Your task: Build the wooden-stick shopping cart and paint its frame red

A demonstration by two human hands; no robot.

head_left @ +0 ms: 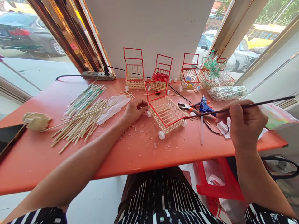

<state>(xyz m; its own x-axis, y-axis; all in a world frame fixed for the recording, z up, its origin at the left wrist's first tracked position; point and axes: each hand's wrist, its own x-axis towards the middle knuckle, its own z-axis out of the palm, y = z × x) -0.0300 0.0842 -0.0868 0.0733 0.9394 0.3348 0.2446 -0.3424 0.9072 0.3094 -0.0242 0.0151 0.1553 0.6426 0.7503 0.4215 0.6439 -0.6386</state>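
A small shopping cart model (166,109) made of pale wooden sticks with red-painted rims and white cap wheels stands in the middle of the orange table (130,152). My left hand (135,110) rests at its left side, fingers curled against a white wheel. My right hand (243,120) grips a thin dark paintbrush (257,103) whose red tip touches the cart's right rim.
Three more stick carts (134,69) line the back wall. A blue glue gun (204,106) and pliers lie right of the cart. Loose chopsticks (80,123) cover the left side, with a phone (8,138) at the left edge and a power strip (98,75) behind.
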